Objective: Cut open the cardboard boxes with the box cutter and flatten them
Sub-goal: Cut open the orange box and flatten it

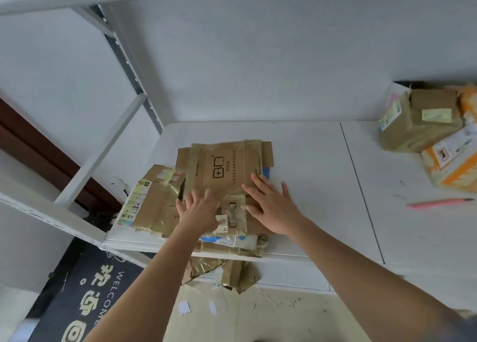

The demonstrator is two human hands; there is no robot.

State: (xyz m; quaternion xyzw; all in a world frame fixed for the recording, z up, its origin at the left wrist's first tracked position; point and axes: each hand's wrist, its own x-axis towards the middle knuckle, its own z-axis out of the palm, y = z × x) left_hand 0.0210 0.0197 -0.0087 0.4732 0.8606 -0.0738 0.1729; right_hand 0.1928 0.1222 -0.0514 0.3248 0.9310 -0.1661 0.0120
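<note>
A flattened brown cardboard box [224,165] with a printed logo lies on top of a pile of flattened boxes [152,207] at the left of the white table [322,166]. My left hand [198,210] rests flat on the near part of the top box, fingers spread. My right hand [271,205] presses flat on its right side, fingers straight. The pink box cutter [438,203] lies on the table far to the right, away from both hands. Uncut taped boxes [418,125] stand at the table's back right corner.
An orange and white box [454,161] sits in front of the taped boxes. A white metal shelf frame [108,145] rises at the left. Cardboard scraps [222,274] hang below the table's front edge. A dark welcome mat [85,295] lies on the floor.
</note>
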